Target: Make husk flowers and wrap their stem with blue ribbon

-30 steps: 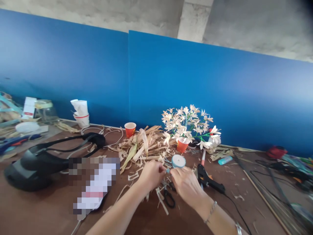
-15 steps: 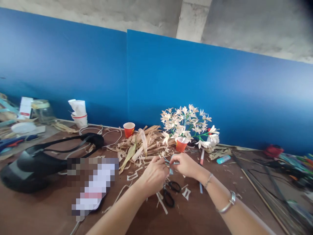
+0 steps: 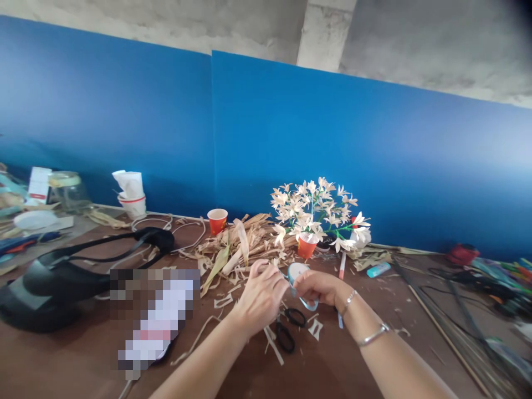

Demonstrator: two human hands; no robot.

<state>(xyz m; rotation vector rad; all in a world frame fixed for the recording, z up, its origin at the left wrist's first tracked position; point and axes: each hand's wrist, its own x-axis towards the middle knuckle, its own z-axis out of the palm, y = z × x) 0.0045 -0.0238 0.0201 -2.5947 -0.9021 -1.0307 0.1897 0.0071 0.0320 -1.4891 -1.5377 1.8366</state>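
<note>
At the far left one glass jar (image 3: 68, 194) stands on the table, with one black headset (image 3: 45, 293) lying nearer the person. One white cup (image 3: 133, 206) with paper in it is behind the headset, and one blurred-out phone (image 3: 160, 327) slants away to the right. Next comes one red cup (image 3: 217, 221), upright, beside a heap of dry husks (image 3: 239, 244).

The left hand (image 3: 262, 295) has its fingers drawn together; what they hold is hidden. One small pale flower head (image 3: 280, 257) shows just beyond the fingertips. Below lies one pair of scissors (image 3: 285, 337), two loops toward the person, blades running away to the left hand.

One roll of light blue tape (image 3: 298, 270) sits between the hands, white flat face turned upward, so its axis stands roughly upright. The right hand (image 3: 320, 287) curls its fingers at the roll's near edge, a loop of blue strip hanging beneath; I cannot tell whether it grips the roll or only the strip. Behind, many pale flowers (image 3: 310, 224) fan out of a second red cup (image 3: 306, 249). Two bracelets circle the right arm.
</note>
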